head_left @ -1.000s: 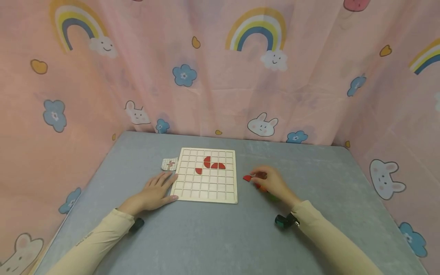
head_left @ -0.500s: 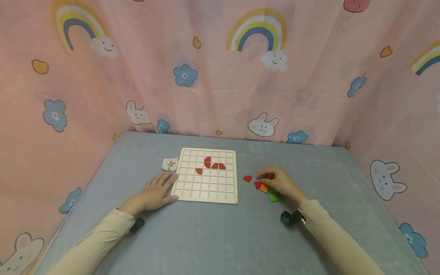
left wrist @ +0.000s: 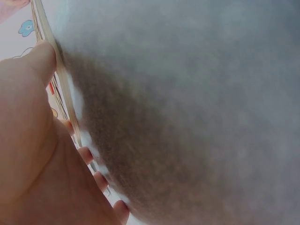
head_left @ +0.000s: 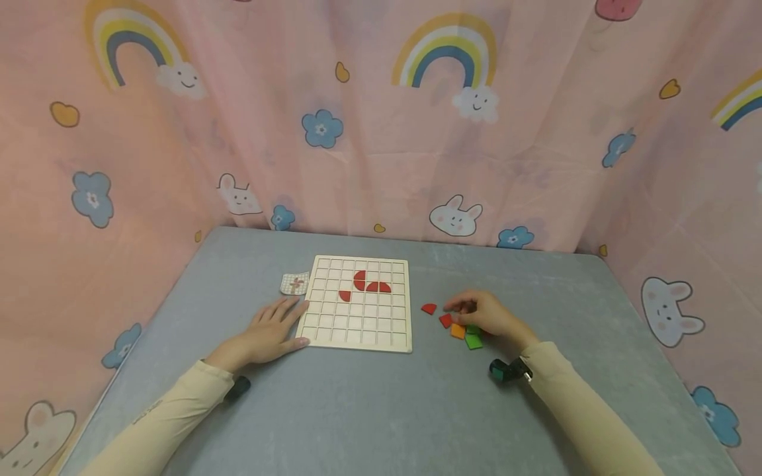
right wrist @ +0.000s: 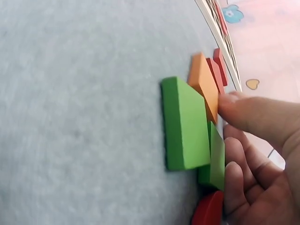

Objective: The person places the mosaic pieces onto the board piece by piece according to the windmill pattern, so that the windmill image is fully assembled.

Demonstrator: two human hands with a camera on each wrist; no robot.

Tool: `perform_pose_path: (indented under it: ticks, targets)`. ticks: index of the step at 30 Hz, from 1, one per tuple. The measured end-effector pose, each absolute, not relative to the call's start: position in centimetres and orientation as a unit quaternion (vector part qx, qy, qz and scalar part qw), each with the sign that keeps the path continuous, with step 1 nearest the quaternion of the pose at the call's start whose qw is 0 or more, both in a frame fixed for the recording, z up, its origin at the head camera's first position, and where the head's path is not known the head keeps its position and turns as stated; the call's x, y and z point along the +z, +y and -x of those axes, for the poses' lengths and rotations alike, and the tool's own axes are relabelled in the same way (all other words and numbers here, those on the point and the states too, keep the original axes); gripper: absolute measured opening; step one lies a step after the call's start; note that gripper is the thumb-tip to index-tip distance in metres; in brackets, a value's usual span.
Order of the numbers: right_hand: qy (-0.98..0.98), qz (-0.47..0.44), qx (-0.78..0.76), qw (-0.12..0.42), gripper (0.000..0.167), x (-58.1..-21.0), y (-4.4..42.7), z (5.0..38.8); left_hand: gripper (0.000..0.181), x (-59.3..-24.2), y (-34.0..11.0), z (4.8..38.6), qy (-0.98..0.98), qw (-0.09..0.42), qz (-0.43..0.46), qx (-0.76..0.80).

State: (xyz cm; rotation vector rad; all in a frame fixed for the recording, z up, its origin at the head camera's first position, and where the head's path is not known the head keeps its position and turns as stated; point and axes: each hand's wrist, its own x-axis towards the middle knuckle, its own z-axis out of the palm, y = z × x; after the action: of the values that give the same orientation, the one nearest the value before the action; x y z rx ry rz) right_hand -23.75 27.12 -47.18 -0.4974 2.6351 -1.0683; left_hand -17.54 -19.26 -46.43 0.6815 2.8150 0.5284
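My left hand [head_left: 270, 334] lies with spread fingers on the table, its fingertips and thumb touching the left edge of a cream gridded board [head_left: 351, 334]. Several red quarter-circle tiles [head_left: 360, 281] sit in the board's squares. To the board's right, my right hand [head_left: 485, 314] hovers low over loose tiles, its thumb touching or just above an orange tile [head_left: 458, 331]. Near it lie a green square tile [head_left: 473, 342], another green tile [right wrist: 216, 159], a red tile [head_left: 445, 320] and a red quarter-circle tile [head_left: 428, 309]. One more red tile [right wrist: 209, 209] is beneath the hand.
A small pattern card [head_left: 294, 283] with a grid and a red and brown figure lies against the board's upper left edge. The grey table [head_left: 381, 410] meets a pink patterned curtain [head_left: 381, 172] behind and at both sides.
My right hand has drawn back rightward from the red quarter-circle tile, uncovering the red, orange and green tiles. The orange tile has shifted slightly toward me. The left hand stays put.
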Motion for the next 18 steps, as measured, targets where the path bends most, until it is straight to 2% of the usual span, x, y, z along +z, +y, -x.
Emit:
perform_pose_path:
  ticks: [8, 18]
  targets:
    - [0.907, 0.185, -0.351, 0.144, 0.029, -47.0, 27.2, 23.7, 0.08, -46.9, -19.5, 17.8, 0.954, 0.109, -0.223, 0.171]
    - [0.909, 0.188, -0.343, 0.142, 0.025, -47.1, 27.0, 23.8, 0.081, -47.9, -19.6, 18.2, 0.958, 0.105, -0.217, 0.155]
